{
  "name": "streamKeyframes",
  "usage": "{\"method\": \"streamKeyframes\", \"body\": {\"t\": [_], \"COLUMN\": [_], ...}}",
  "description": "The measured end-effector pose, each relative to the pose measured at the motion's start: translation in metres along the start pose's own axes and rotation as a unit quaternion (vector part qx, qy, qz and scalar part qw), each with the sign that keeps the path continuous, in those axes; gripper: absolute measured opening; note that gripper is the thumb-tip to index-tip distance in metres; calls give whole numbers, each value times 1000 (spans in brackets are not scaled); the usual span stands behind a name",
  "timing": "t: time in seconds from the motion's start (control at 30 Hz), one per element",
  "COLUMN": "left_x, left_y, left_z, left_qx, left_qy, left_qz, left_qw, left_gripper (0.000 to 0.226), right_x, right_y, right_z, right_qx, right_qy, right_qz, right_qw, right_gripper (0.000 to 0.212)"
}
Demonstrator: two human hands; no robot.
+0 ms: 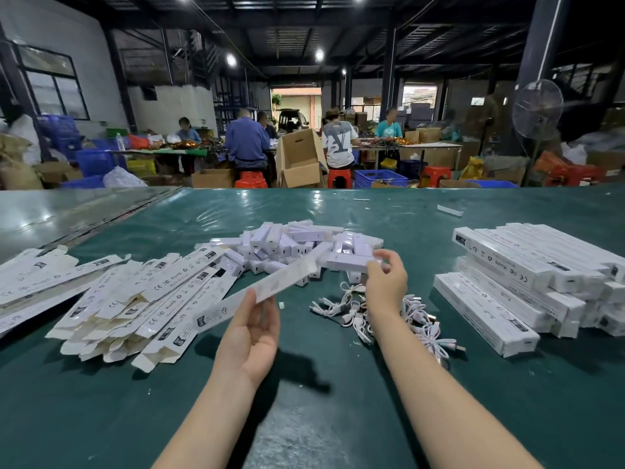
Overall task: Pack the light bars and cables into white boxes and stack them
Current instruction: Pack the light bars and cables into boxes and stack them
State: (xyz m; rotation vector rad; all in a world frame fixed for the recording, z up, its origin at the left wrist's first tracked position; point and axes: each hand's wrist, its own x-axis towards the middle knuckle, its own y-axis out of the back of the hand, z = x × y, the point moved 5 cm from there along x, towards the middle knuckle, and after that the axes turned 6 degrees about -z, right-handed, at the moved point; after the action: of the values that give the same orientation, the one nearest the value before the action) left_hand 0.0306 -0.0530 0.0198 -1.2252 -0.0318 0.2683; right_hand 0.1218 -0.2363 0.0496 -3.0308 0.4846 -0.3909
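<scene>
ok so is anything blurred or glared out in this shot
Head view: the white box in the left hand is smeared by motion; ceiling lamps throw glare patches on the far part of the green table; the wide lens bows its far edge.

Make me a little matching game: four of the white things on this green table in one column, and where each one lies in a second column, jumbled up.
Things
1. flat unfolded boxes
2. light bars
3. cables
4. filled boxes

Places
A. stacked on the right
B. heaped in the middle, farther back
C. spread out on the left
D. tangled in the middle, nearer the camera

Pairs: 1-C, 2-B, 3-D, 4-A
</scene>
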Motion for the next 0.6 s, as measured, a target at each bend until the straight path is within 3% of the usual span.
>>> {"method": "streamKeyframes", "body": {"t": [0.07, 0.17, 0.23, 0.3, 0.6], "left_x": [2, 0, -1, 0, 1], "left_y": [3, 2, 3, 5, 9], "left_z": [2, 6, 8, 9, 9], "left_qx": [19, 41, 41, 42, 54], "left_qy": [-13, -28, -33, -32, -42], "left_qz": [20, 22, 26, 32, 60], "left_qw": [1000, 999, 998, 998, 996], "left_gripper": [15, 16, 16, 16, 15], "right_x": [-12, -30, -37, -40, -42], "right_y": [0, -5, -8, -8, -13], "right_z": [7, 11, 11, 8, 5], "right_qx": [170, 396, 483, 520, 475], "right_qy": [-64, -154, -183, -184, -175], "right_qz": [-33, -100, -139, -169, -201], "right_qw": [983, 900, 845, 817, 839], "right_gripper": [25, 21, 17, 16, 23]}}
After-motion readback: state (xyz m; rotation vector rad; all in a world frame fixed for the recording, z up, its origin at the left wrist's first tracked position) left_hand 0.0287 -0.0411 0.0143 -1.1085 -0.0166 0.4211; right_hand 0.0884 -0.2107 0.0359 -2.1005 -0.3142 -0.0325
